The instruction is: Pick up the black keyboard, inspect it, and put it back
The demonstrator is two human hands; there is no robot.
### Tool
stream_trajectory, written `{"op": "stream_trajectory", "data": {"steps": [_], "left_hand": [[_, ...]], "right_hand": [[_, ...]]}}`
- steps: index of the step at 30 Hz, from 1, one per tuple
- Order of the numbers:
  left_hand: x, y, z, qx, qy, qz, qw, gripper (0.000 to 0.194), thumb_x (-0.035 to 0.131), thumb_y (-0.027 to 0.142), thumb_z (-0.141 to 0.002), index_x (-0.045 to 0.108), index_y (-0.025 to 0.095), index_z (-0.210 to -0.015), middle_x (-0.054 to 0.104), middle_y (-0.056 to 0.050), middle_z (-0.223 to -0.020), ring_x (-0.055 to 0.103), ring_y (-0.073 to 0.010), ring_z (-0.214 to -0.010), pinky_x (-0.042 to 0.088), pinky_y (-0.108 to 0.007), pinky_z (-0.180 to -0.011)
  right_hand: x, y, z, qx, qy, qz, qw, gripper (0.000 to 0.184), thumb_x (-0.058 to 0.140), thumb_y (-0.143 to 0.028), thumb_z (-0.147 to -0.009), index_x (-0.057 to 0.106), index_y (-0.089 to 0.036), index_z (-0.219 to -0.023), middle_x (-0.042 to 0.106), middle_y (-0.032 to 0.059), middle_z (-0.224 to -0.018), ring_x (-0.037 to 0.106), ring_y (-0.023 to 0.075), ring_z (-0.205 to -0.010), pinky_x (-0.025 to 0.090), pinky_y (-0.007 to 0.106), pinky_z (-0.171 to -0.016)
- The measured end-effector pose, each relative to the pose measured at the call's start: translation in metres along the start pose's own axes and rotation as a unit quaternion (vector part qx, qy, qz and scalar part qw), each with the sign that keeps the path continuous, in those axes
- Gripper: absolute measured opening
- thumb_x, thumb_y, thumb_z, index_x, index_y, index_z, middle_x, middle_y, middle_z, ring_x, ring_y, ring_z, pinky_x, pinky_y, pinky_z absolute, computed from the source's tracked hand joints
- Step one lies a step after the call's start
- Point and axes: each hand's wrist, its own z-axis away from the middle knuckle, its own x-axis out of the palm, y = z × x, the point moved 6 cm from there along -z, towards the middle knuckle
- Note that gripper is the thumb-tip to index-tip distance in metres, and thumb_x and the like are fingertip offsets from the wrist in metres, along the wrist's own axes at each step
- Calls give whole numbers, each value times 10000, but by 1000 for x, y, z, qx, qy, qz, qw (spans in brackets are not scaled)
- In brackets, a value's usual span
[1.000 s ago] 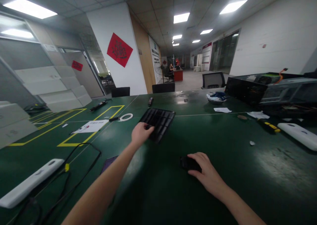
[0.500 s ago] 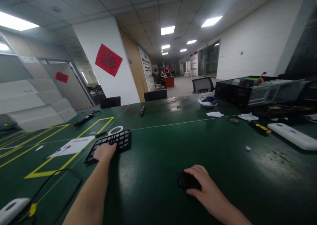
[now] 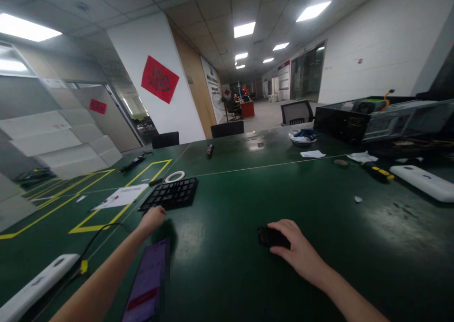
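Observation:
My right hand [image 3: 296, 246] is closed around a small black block-like object [image 3: 272, 238] on the green table [image 3: 230, 274]; its exact kind cannot be made out. In front of my left hand [image 3: 153, 220] lies a black tray with a grid of small compartments [image 3: 170, 193]. The fingers of that hand are curled together near the tray's front edge, and whatever they may pinch is hidden. A phone with a lit purple screen [image 3: 148, 274] rests beside my left forearm. Past the tray are a white ring [image 3: 175, 177] and a dark-handled tool [image 3: 156, 182].
At left lie a printed sheet [image 3: 122, 195], yellow tape outlines and a white device [image 3: 40, 286] with a cable. An open computer case [image 3: 372, 123], a bowl of cloth [image 3: 302, 137], a yellow-and-black tool [image 3: 379, 171] and another white device [image 3: 422, 182] occupy the right.
My left hand has drawn back from over the tray toward me, uncovering its compartments. My right hand keeps its hold on the black object. The view has shifted, bringing the phone into sight.

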Motion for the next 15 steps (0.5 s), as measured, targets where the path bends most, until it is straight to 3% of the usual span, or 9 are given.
{"op": "stream_trajectory", "data": {"steps": [3, 6, 9, 11, 15], "left_hand": [[12, -7, 6, 5, -4, -11, 1000, 200, 456, 30, -584, 606, 132, -668, 634, -129, -822, 595, -254, -825, 435, -276, -689], [14, -9, 5, 16, 4, -8, 1000, 228, 449, 17, -552, 608, 139, -660, 623, -126, -845, 582, -271, -863, 433, -300, -738], [11, -11, 3, 35, 8, 11, 999, 272, 431, -9, -502, 608, 139, -646, 620, -116, -857, 570, -264, -891, 426, -294, -779], [8, -12, 4, 50, 10, 33, 998, 320, 407, -24, -469, 612, 141, -652, 622, -101, -866, 561, -246, -914, 420, -275, -800], [6, -16, 9, 63, 12, 90, 994, 375, 375, -23, -426, 620, 142, -658, 628, -61, -817, 576, -214, -856, 442, -254, -746]], "right_hand": [[-7, -1, 3, 6, 26, -6, 1000, 439, 540, -339, -701, 442, -317, -1128, 401, 16, -1214, 402, 198, -1119, 363, 392, -938], [-35, -13, 9, -12, 99, 40, 994, 440, 519, -363, -712, 430, -313, -1140, 418, 29, -1207, 415, 201, -1110, 365, 402, -925], [-89, -28, 22, -35, 216, 130, 967, 441, 510, -406, -701, 452, -284, -1121, 475, 47, -1159, 429, 220, -1090, 355, 422, -913], [-132, -25, 33, -10, 286, 193, 939, 458, 511, -415, -679, 477, -233, -1098, 519, 76, -1108, 454, 249, -1042, 361, 432, -877], [-203, 28, 57, 101, 346, 311, 879, 480, 453, -384, -709, 472, -126, -1113, 551, 152, -1073, 486, 261, -987, 365, 368, -821]]}}
